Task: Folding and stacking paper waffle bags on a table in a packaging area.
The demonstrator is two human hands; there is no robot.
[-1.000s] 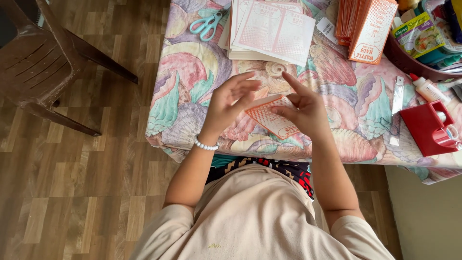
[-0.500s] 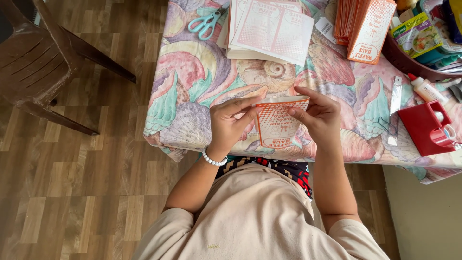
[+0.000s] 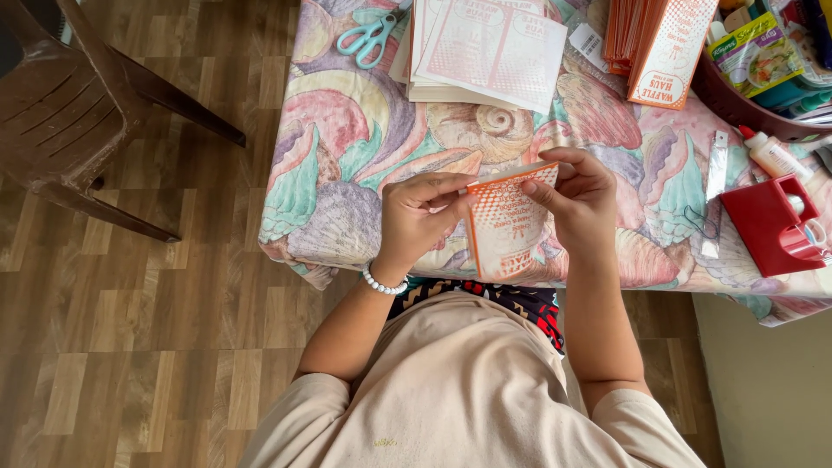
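Here we see the left hand (image 3: 422, 218) and right hand (image 3: 579, 198) both pinching a flat orange-and-white paper packet (image 3: 510, 221) by its upper edges, fingers closed on the thin card, above the near edge of the table (image 3: 347, 156) (its cloth printed with pastel shells). Teal scissors (image 3: 368, 39), stacked printed sheets (image 3: 485, 52) and a glossy red tape dispenser (image 3: 771, 227) lie beyond.

A home craft corner: a desk (image 3: 347, 173) covered in a seashell-patterned cloth stands on a wood-plank floor (image 3: 130, 347) beside a brown plastic chair (image 3: 69, 104). Scissors (image 3: 368, 36), stacked printed sheets (image 3: 485, 52), a glue bottle (image 3: 774, 156) and a red tape dispenser (image 3: 771, 221) lie on it.
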